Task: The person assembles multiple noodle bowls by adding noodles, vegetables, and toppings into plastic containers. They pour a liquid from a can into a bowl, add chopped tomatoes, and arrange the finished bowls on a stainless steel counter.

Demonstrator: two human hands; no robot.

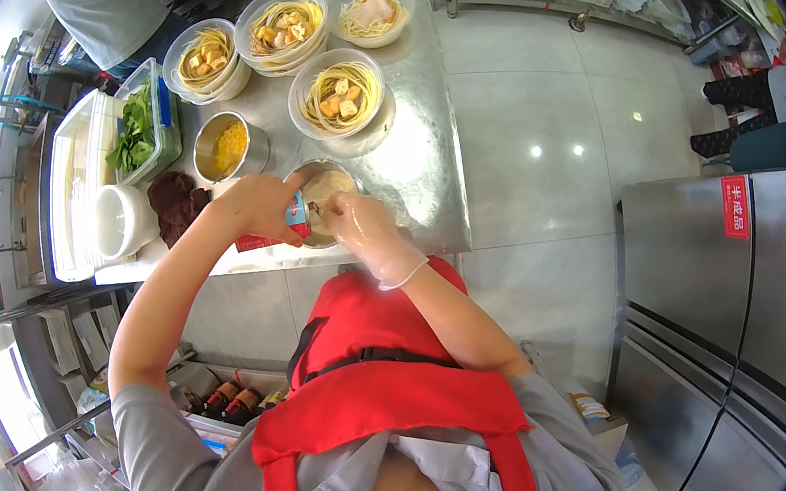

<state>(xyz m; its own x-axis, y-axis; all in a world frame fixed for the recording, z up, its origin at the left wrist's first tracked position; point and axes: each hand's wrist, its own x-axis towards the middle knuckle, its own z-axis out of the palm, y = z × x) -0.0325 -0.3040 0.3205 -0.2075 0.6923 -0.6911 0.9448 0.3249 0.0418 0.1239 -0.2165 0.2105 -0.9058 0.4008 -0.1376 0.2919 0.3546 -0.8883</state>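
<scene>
Fingers of the bare left hand [259, 207] are clamped around a red-and-blue labelled can [299, 212], tipped at a metal bowl [313, 165] near the frame's centre; a slipping grip might drop it in. The gloved right hand [360, 225] has its fingers together by the can's mouth, anything pinched being unclear; a sharp edge could tear the clear glove [390, 264]. At right, a steel fridge [679, 240] bears a red label [735, 207] with white characters.

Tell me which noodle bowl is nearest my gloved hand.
The front noodle bowl, directly beyond your gloved right hand; the other three noodle bowls stand farther away, in a row behind it.
</scene>
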